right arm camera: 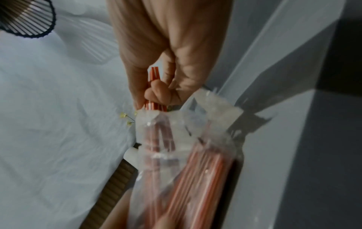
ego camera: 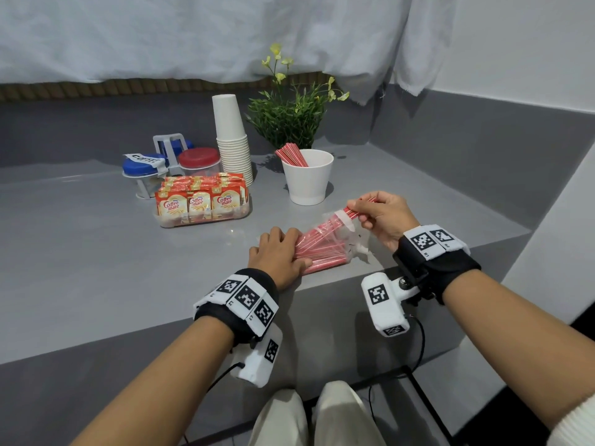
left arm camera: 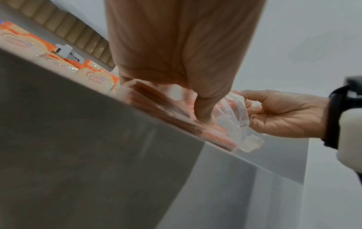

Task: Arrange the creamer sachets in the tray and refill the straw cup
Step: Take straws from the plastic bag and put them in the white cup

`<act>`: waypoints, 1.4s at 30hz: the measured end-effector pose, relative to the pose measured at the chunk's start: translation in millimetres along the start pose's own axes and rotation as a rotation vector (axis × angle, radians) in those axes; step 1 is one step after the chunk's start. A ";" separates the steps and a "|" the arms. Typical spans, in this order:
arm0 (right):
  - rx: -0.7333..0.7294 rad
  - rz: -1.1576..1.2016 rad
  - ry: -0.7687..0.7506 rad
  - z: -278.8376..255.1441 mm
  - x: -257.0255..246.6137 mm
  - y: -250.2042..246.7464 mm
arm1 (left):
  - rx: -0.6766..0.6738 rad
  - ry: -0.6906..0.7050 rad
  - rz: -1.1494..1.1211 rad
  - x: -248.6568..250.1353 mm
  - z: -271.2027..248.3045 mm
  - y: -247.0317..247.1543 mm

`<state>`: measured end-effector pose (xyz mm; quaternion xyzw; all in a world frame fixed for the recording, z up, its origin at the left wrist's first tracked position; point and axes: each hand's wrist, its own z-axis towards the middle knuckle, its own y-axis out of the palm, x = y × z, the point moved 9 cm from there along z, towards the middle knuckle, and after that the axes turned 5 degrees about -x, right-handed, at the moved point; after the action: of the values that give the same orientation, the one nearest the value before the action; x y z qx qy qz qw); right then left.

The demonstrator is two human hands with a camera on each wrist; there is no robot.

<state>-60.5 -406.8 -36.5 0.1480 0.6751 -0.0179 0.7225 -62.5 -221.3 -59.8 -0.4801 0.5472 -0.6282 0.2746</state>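
Note:
A clear plastic bag of red-and-white straws (ego camera: 323, 244) lies near the table's front edge. My left hand (ego camera: 279, 252) presses flat on its closed end, thumb (left arm camera: 204, 111) down on the plastic. At the bag's open mouth my right hand (ego camera: 376, 217) pinches a small bundle of straws (right arm camera: 154, 74), partly drawn out of the bag (right arm camera: 186, 155). The white straw cup (ego camera: 309, 180) stands behind it with a few straws leaning inside. A clear tray (ego camera: 206, 218) to the left holds rows of upright Coffee mate creamer sachets (ego camera: 199, 201).
Behind the tray stand a stack of white paper cups (ego camera: 232, 140) and a caddy of jars with blue and red lids (ego camera: 170, 160). A green potted plant (ego camera: 286, 120) sits behind the straw cup. The grey table's front edge (ego camera: 338, 281) runs just under the bag.

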 end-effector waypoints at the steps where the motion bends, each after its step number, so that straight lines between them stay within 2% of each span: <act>1: -0.014 0.064 0.016 -0.4 2.0 5.3 | -0.010 -0.004 -0.016 2.7 2.0 -0.4; 4: -0.120 0.128 0.105 -5.6 16.2 30.0 | -0.014 -0.025 -0.025 9.0 6.0 2.3; 6: -0.149 0.023 0.095 -6.5 23.1 38.2 | 0.003 -0.037 -0.012 8.8 6.3 4.8; 9: -0.076 -0.131 0.005 -1.3 15.4 34.5 | 0.014 -0.032 0.004 5.2 4.2 6.2; 14: 0.113 -0.447 -0.196 9.1 -32.6 22.8 | 0.028 -0.018 -0.045 0.7 0.6 6.0; 17: 0.134 -0.519 -0.283 3.8 -49.7 28.8 | 0.038 -0.002 -0.063 2.5 0.0 6.1; 21: -0.072 -0.546 -0.170 -5.2 -19.2 60.8 | -0.005 -0.004 -0.012 3.7 0.3 9.7; 23: -0.106 -0.549 -0.119 -7.3 1.3 68.4 | -0.019 -0.009 0.004 2.9 0.0 10.1; 26: -0.050 -0.482 -0.125 -6.2 4.7 65.4 | -0.013 0.003 0.004 2.1 -0.8 6.7; 31: 0.031 -0.435 -0.287 -2.7 -33.6 57.3 | -0.088 0.030 0.091 -0.1 4.9 7.2; 33: 0.056 -0.386 -0.307 0.1 -38.4 55.7 | -0.117 0.035 0.096 -0.8 8.5 7.7; 37: 0.055 -0.242 -0.273 3.7 -23.3 57.9 | -0.132 0.040 0.064 -1.0 11.5 10.2; 42: 0.098 -0.276 -0.156 3.4 14.9 52.2 | -0.127 0.038 0.038 -2.6 13.1 11.4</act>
<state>-44.1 -355.2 -41.0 0.0871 0.6293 -0.1613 0.7553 -51.7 -227.4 -72.2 -0.4742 0.6000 -0.5959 0.2450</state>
